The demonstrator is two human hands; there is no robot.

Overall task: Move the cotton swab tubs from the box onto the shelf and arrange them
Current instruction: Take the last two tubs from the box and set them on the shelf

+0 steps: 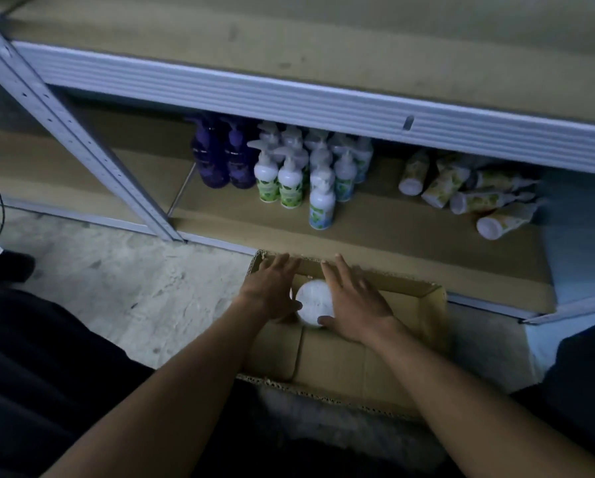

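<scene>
An open cardboard box (427, 305) stands on the floor in front of the lowest shelf (392, 229). Inside it, at the far left, I see the round white lid of a cotton swab tub (312, 302). My left hand (271, 288) presses against the tub's left side, fingers stretched toward the box's far wall. My right hand (354, 301) lies against the tub's right side, thumb on its near rim. The two hands clamp the tub between them. The tub's body is hidden below the lid.
On the lowest shelf stand two purple pump bottles (220, 160) and several white pump bottles (309, 167); several yellow-green bottles (468, 194) lie toppled to the right. A grey upright post (82, 139) rises at left. The wide upper shelf (323, 43) is bare board.
</scene>
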